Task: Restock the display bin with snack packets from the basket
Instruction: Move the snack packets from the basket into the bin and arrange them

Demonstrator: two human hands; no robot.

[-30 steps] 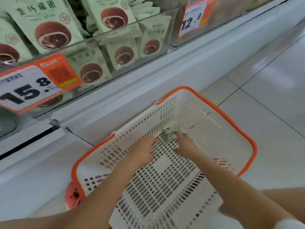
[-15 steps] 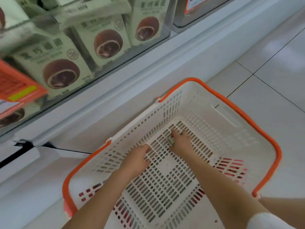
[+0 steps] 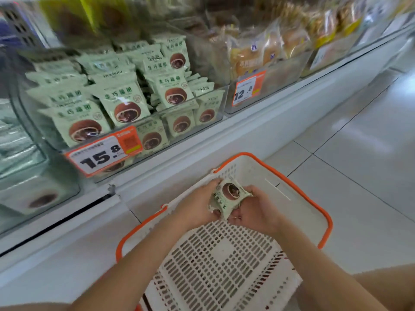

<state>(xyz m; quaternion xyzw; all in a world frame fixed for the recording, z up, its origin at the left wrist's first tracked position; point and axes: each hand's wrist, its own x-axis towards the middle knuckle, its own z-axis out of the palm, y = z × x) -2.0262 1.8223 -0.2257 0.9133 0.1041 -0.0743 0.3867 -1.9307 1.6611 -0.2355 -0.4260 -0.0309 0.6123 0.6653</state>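
Observation:
A white slatted basket with an orange rim [image 3: 301, 189] sits on the floor below the shelf. Above its floor, my left hand [image 3: 195, 203] and my right hand [image 3: 256, 209] together hold pale green snack packets [image 3: 229, 196], the top one showing a brown round cake. My fingers are curled round the packets from both sides. The clear display bin [image 3: 170, 113] on the shelf above holds many of the same green packets, behind an orange and white price tag reading 15.8 [image 3: 105, 151].
To the right, another clear bin [image 3: 269, 86] holds bread packs with a 12.8 tag [image 3: 247, 88]. A white shelf ledge [image 3: 224, 135] runs between bins and basket. Pale tiled floor [image 3: 359, 153] lies to the right. My knee [image 3: 388, 286] shows at lower right.
Both hands have lifted from the basket floor, now holding green packets between them. The view has tilted up, so the display bin and price tags show fully.

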